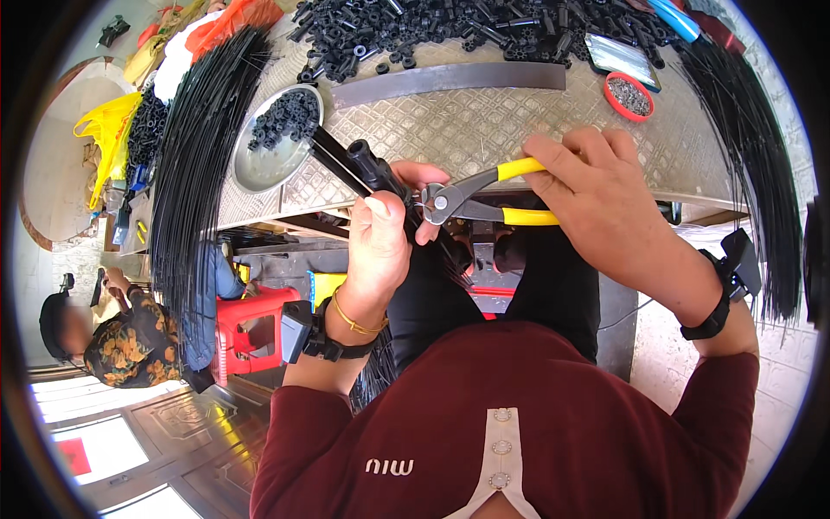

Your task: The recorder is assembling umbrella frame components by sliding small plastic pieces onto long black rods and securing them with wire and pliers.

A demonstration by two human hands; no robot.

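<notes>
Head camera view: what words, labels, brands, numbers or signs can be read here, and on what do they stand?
Dark red top: pale letters on the chest, legible, but I don't copy out wording.
Yellow-and-blue packet: any print is too small to read.
Yellow-handled pliers: no lettering can be made out.

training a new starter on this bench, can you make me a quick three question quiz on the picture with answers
1. Which hand grips the yellow-handled pliers?
2. True or false: the red bowl lies to the right of the round metal dish.
3. Fill in the colour: the small parts in the dish are ____.

Key: 1. The right hand. 2. True. 3. Black.
</notes>
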